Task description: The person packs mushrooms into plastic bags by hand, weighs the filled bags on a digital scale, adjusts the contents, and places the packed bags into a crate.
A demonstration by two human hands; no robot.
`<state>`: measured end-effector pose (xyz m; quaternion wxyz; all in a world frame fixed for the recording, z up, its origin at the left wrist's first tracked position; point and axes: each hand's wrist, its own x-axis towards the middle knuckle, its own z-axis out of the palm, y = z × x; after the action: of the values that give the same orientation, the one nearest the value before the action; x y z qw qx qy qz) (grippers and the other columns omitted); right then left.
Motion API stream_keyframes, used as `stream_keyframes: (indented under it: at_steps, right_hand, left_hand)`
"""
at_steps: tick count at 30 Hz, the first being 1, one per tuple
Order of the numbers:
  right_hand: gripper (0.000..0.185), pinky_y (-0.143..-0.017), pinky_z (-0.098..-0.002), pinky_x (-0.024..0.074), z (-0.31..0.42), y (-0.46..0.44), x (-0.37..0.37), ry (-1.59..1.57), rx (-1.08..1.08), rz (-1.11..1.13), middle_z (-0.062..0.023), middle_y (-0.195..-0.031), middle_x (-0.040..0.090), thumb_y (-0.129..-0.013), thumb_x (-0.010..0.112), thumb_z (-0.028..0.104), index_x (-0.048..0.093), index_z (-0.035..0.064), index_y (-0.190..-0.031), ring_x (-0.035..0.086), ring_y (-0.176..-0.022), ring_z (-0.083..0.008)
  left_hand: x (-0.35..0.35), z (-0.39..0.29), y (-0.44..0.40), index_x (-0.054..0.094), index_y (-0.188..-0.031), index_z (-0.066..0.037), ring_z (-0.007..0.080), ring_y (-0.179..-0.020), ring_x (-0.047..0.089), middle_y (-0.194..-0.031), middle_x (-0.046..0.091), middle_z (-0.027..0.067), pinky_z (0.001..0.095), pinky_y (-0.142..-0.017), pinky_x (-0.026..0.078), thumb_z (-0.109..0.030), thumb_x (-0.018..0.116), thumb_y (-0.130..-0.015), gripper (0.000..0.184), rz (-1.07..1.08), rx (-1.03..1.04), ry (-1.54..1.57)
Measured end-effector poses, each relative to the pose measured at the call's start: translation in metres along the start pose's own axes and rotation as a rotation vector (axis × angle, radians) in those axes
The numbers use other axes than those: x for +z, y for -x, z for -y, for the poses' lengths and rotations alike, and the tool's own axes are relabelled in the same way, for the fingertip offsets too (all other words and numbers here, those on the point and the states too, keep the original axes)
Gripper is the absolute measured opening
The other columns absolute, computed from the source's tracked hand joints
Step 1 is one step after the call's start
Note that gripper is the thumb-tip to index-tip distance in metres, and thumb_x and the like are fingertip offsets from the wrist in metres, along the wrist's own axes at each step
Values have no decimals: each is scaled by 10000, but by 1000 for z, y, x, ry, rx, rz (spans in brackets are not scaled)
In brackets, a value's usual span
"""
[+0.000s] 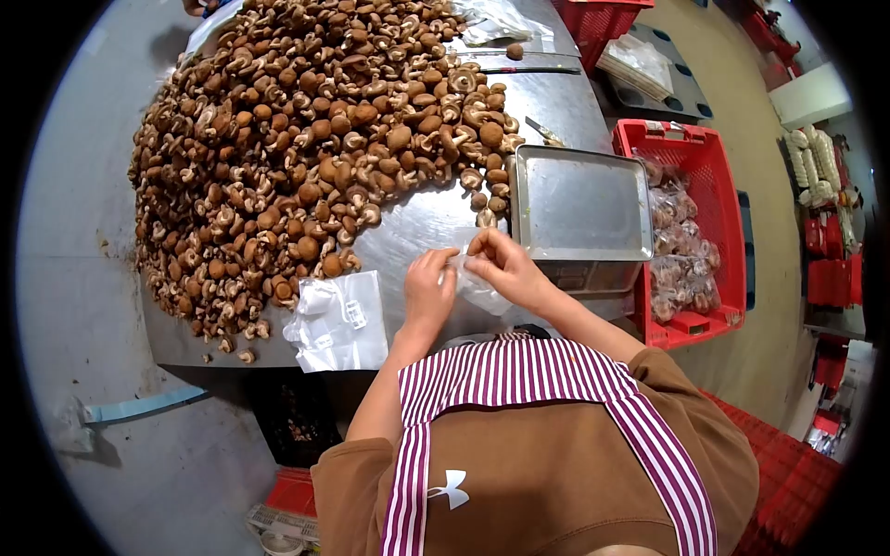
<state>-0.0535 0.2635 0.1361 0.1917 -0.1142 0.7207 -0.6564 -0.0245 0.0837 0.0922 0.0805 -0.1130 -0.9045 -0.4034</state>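
Observation:
Both hands meet over the front of the metal table, pinching a clear plastic bag (pixel 480 295) near its top. My left hand (pixel 431 285) grips the bag's left side, its fingertips partly hidden. With curled fingers, my right hand (pixel 503 266) pinches the bag's upper right edge. The bag hangs limp and looks flat. Just beyond the hands, a large heap of brown mushrooms (pixel 306 157) covers much of the table. A stack of flat plastic bags (pixel 340 322) lies left of my left hand. Right of my right hand sits a metal scale with a square tray (pixel 584 208).
A red crate (pixel 732 241) holding bagged mushrooms stands right of the scale. A knife (pixel 545 132) lies behind the scale's tray, and a dark thin rod (pixel 530 70) farther back. Another red crate (pixel 593 23) is at the far right corner. The table's front edge (pixel 209 363) is close to my body.

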Motion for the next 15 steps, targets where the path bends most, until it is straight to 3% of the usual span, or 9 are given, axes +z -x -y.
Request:
stream_keyframes:
  at_steps: [1,4,5,6,8,9,10,12,15]
  right_hand:
    - [190,-585,-285,421,7,0,-4,228,-89,28,-38,-732,506,-938,612,161,523,42,-1055,494,-633,-121]
    - [260,-646,-360,462,21,3,-17,562,-11,176,-106,-788,557,-889,645,125,528,46,-1108,568,-698,-215]
    - [248,-688,-411,480,15,3,-20,660,-3,105,-151,-844,590,-870,627,75,547,52,-1103,602,-748,-284]
    - [248,-688,-411,480,3,1,-27,660,-1,103,-151,-844,590,-870,627,75,547,52,-1103,602,-748,-284]
    - [175,-696,-411,487,-21,-10,-48,766,-238,-263,-158,-855,595,-884,599,57,573,41,-1057,618,-767,-279]
    - [175,-696,-411,487,-25,-15,-59,767,-239,-262,-158,-855,595,-884,599,57,573,41,-1057,618,-767,-279]
    - [135,-703,-407,493,-28,-20,-69,760,-251,-389,-145,-850,608,-890,598,51,583,32,-1023,628,-771,-267]
    - [96,-710,-404,499,-28,-22,-77,750,-265,-516,-133,-844,621,-895,597,46,593,24,-988,637,-774,-255]
    - [113,-740,-358,528,-13,-20,-77,-65,285,-292,-87,-841,658,-958,565,102,631,11,-958,665,-825,-198]
  left_hand:
    - [2,7,4,614,-1112,-28,273,-917,628,-977,649,125,398,-843,485,-23,613,-820,292,-22,-96,102]
    - [4,10,12,614,-1050,-17,210,-815,635,-902,647,83,335,-756,510,-15,580,-875,179,-122,-281,385]
    - [2,8,15,610,-1029,-19,166,-770,628,-871,637,57,293,-708,515,-19,567,-903,133,-203,-377,564]
    - [-3,6,17,610,-1029,-19,166,-770,628,-871,637,57,293,-708,515,-19,567,-903,133,-201,-376,565]
    - [-21,-2,18,611,-990,-40,74,-707,579,-822,597,-4,218,-658,490,-47,555,-945,72,-220,-643,1112]
    - [-30,-8,18,608,-976,-59,20,-627,508,-743,557,-33,165,-595,437,-67,568,-950,48,-223,-775,1207]
    - [-33,-4,22,608,-976,-59,20,-627,508,-743,557,-33,165,-595,437,-67,568,-950,48,-225,-774,1206]
    - [-34,15,35,620,-979,-54,-8,-605,460,-695,535,-47,140,-574,399,-101,592,-951,62,62,-797,884]
    - [-8,65,59,652,-977,-27,38,-634,497,-683,563,-25,190,-610,422,-88,632,-914,90,27,-619,440]
